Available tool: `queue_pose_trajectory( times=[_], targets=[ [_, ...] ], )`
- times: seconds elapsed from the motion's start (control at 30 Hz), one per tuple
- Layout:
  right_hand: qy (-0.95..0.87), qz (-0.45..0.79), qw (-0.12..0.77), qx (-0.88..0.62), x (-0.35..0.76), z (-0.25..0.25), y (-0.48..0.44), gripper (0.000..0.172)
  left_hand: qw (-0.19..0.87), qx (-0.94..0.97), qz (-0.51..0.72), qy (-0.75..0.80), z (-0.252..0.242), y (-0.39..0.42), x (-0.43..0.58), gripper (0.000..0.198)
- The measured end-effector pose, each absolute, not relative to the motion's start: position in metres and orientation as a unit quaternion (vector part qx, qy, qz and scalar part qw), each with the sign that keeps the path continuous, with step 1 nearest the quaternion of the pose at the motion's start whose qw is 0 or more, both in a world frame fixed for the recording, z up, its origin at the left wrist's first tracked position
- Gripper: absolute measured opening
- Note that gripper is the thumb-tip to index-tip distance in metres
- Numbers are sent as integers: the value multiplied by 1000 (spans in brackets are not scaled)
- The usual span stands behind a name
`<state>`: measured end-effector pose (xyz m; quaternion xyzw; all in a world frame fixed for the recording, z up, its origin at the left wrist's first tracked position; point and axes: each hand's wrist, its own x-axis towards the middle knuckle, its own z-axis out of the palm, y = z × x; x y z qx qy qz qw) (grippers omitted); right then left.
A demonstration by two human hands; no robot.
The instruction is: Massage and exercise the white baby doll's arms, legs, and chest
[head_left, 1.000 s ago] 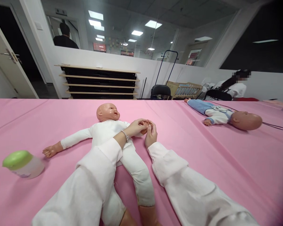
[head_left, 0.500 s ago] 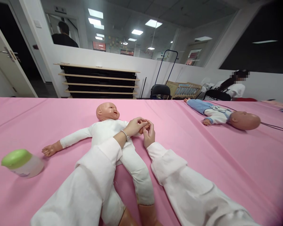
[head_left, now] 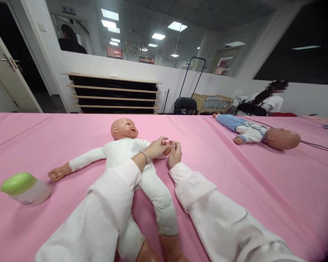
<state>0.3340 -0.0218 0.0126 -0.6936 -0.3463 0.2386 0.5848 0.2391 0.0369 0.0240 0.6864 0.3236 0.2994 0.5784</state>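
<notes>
A baby doll [head_left: 121,151] in a white cloth body lies on its back on a pink cloth [head_left: 248,189], its head toward the far side. My left hand [head_left: 155,149], with a beaded bracelet at the wrist, reaches across the doll's torso and is closed round the doll's hand [head_left: 167,148] on the right side. My right hand [head_left: 175,155] pinches at the small fingers of that same doll hand. My fingers partly cover the doll's hand. Its other arm [head_left: 89,159] stretches out to the left.
A green-lidded container [head_left: 27,188] stands at the left. A second doll [head_left: 248,131] in blue and white lies at the far right, with a dark cable [head_left: 319,146] near its head. Behind the table are stacked shelves [head_left: 114,92], a black chair [head_left: 185,104] and a seated person [head_left: 273,98].
My right fingers have shifted slightly right, showing more of the doll's hand. My left hand keeps its hold, and the doll has barely moved.
</notes>
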Motion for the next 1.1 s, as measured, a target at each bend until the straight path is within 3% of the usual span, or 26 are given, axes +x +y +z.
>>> queue_pose_trajectory(
  times=[0.3,0.83,1.1],
  targets=[
    [-343,262,594,-679,331,15,-23,70,544,705,319,324,25,36,238,25],
    [-494,213,548,-641,328,16,-31,54,543,709,341,295,31,41,238,16],
    [-483,202,538,-661,327,15,-30,61,532,704,361,302,28,42,238,21]
  ],
)
